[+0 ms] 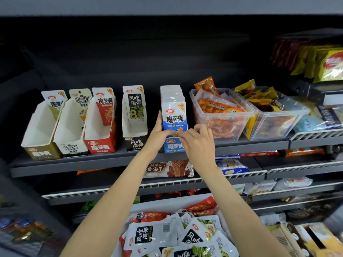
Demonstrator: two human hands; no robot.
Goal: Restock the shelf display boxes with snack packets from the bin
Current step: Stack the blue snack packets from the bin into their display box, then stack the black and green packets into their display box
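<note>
1. Both hands reach up to the blue display box on the dark shelf.
2. Left hand: fingers straight, laid flat against the left side of the blue packets standing in that box.
3. Right hand: fingers curled, tips pinching the lower edge of the front blue packet.
4. Left of the hands, near to far: black display box, red display box, white display box, olive display box; each holds only a packet or so at its back.
5. Right of the hands: two clear tubs of orange and yellow snacks.
6. Below the forearms: bin heaped with loose packets, white and red.
</note>
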